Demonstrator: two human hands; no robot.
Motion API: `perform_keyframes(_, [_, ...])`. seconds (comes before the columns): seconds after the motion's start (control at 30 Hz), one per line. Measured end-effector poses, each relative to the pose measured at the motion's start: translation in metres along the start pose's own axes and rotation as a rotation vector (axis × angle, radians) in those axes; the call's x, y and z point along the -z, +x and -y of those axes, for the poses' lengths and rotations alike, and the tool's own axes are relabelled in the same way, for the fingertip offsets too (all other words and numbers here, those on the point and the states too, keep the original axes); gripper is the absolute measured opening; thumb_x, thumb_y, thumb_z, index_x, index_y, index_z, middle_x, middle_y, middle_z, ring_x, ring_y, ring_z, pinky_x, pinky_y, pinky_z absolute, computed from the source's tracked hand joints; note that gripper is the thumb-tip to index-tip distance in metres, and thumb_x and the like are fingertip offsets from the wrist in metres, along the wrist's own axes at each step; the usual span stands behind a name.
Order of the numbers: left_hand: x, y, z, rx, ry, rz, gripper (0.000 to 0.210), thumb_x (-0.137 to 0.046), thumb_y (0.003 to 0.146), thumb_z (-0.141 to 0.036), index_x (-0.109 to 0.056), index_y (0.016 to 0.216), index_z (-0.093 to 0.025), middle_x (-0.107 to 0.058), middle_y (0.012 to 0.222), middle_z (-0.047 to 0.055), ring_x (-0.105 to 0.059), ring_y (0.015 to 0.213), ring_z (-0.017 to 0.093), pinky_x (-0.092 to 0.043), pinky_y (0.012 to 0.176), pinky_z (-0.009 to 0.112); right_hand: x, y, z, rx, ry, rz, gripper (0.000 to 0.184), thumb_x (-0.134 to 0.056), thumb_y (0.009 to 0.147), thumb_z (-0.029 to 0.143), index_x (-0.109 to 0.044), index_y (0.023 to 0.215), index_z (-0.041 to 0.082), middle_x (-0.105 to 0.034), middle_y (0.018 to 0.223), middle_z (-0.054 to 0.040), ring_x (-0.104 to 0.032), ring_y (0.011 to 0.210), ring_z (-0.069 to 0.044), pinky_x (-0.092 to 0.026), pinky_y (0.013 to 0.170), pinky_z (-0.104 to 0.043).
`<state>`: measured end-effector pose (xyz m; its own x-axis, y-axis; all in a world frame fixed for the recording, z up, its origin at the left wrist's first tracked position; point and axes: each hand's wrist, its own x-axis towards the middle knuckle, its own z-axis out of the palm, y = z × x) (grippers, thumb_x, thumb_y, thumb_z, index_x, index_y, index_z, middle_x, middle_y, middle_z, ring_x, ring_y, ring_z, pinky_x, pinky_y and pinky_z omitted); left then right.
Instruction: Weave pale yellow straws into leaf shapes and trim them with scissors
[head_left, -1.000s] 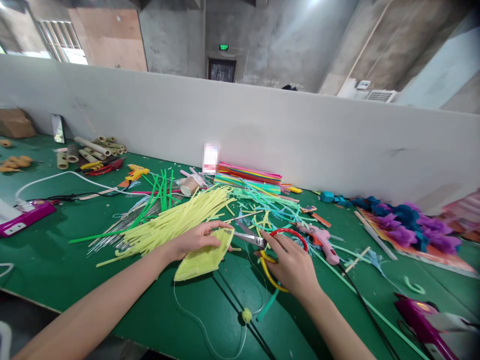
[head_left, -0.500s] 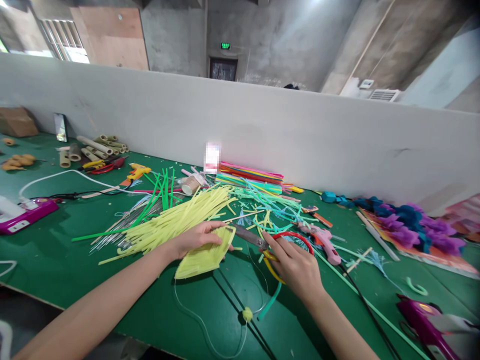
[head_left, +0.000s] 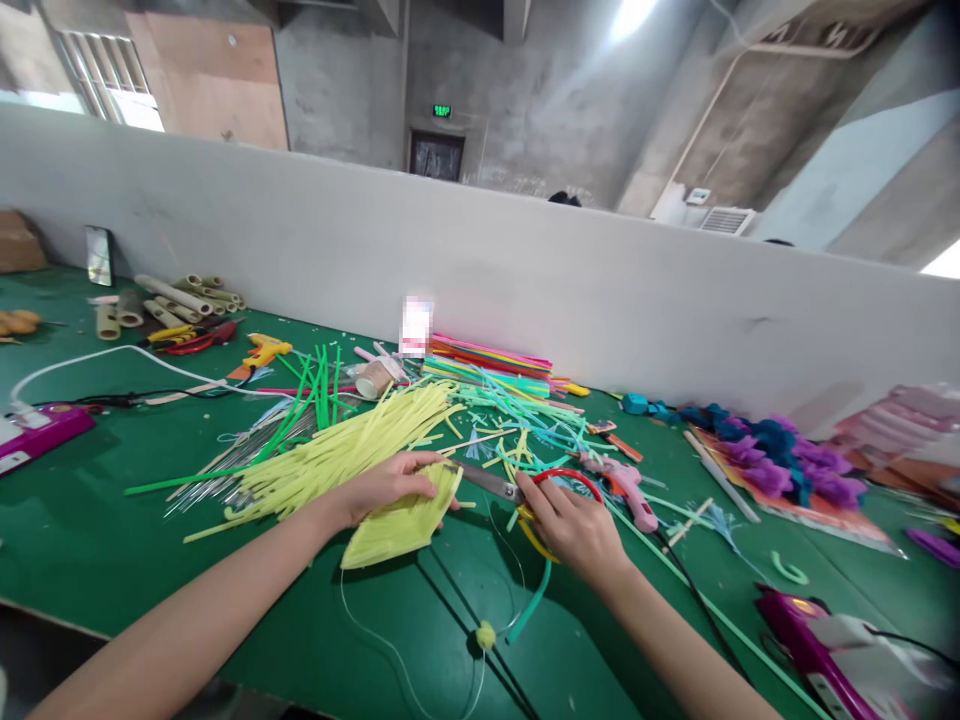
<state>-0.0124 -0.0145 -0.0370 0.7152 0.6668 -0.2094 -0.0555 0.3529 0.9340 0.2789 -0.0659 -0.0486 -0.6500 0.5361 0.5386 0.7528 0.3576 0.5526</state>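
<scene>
My left hand (head_left: 401, 483) is closed on a flat yellow panel (head_left: 397, 525) that looks made of pipe cleaners laid side by side. My right hand (head_left: 574, 525) grips scissors (head_left: 491, 482) with red and yellow handles. Their blades reach left to the panel's upper right corner; whether they touch it I cannot tell. A thin pale thread (head_left: 390, 645) hangs in a loop below the panel and leads to a small yellow ball (head_left: 486, 635) on the green table. Behind my left hand lies a heap of yellow pipe cleaners (head_left: 352, 440).
A pink glue gun (head_left: 634, 490) lies right of my right hand, a yellow one (head_left: 264, 350) at the back left. Purple power strips (head_left: 45, 435) sit at both sides. Bamboo tubes (head_left: 176, 300) and purple and teal fuzzy flowers (head_left: 780, 450) lie farther off. A white partition (head_left: 600, 270) bounds the back.
The camera view has turned slightly right and up, so the scene sits a little farther left and lower. My hands, panel and scissors keep nearly the same arrangement.
</scene>
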Motion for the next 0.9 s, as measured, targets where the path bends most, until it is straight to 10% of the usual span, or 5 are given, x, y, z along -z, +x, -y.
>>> perform_keyframes(0.9, [0.001, 0.004, 0.004, 0.055, -0.04, -0.013, 0.059, -0.071, 0.071, -0.025, -0.049, 0.125, -0.017, -0.071, 0.101, 0.014, -0.07, 0.072, 0.022, -0.05, 0.067, 0.032, -0.002, 0.017, -0.002, 0.09, 0.204, 0.038, 0.034, -0.05, 0.092, 0.044, -0.058, 0.071, 0.018, -0.056, 0.055, 0.0, -0.052, 0.051, -0.014, -0.025, 0.055, -0.03])
